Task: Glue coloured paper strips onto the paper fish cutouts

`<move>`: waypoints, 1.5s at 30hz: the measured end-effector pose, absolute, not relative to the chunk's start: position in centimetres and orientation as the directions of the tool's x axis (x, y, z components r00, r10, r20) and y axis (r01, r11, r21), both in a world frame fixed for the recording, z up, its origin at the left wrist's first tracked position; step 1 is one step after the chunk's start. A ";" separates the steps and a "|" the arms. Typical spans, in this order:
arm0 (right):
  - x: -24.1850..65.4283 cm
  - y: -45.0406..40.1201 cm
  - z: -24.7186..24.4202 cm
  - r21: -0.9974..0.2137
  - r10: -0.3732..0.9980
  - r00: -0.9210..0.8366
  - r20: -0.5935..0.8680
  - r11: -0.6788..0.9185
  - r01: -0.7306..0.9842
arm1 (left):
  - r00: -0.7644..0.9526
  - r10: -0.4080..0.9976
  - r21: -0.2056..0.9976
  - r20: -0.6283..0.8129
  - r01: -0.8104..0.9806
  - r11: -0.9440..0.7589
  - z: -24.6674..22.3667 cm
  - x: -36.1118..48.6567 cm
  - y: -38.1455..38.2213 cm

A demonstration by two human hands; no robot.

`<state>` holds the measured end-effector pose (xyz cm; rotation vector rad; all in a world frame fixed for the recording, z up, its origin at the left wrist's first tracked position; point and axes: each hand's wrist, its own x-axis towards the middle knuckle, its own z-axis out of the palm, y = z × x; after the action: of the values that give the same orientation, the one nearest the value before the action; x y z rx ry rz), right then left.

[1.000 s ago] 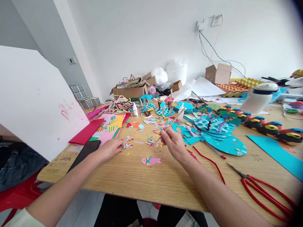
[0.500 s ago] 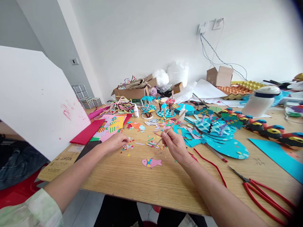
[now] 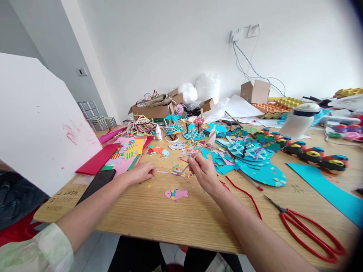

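Note:
My right hand is closed around a thin wooden stick, whose lower end points down at small coloured paper strips on the table. My left hand rests on the wood to the left, its fingers curled together over tiny paper bits; a speck of red shows at the fingertips, and what they hold is too small to name. Between and in front of both hands lies a pink paper fish with yellow and blue dots. Orange and blue paper fish lie beyond my left hand.
Red-handled scissors and a red pipe cleaner lie at the right. A black phone and a red sheet are at the left. Blue discs, a glue bottle and a white jar stand farther back.
The view has shifted slightly, so things appear farther left. My left hand has moved over the paper bits, now covering most of them. The stick stays in my right hand.

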<state>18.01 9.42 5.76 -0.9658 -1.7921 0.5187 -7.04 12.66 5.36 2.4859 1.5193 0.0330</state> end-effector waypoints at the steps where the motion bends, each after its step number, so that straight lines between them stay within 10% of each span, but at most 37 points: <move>1: 18.0 9.4 5.8 -0.716 0.806 -0.186 0.562 0.587 0.378 | 0.456 0.885 0.218 -0.098 0.877 -0.428 5.3 -7.1 12.7; 18: 17.8 9.1 6.6 -0.812 0.837 -0.143 0.528 0.547 0.202 | 0.328 0.942 0.690 -0.072 0.699 -0.191 7.6 -7.0 11.4; 25: 17.1 8.5 7.5 -0.999 0.879 -0.476 0.035 0.026 -0.026 | 0.378 0.925 0.871 -0.030 0.464 -0.161 9.7 -3.1 8.9; 45: 16.3 7.1 6.3 -0.978 0.830 -0.536 -0.155 -0.051 0.204 | 0.556 0.823 0.909 -0.121 0.395 -0.133 6.5 0.2 7.9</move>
<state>16.34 7.14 6.25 -1.0976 -1.7274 1.6271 0.18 7.94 6.54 1.7431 1.0166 0.5098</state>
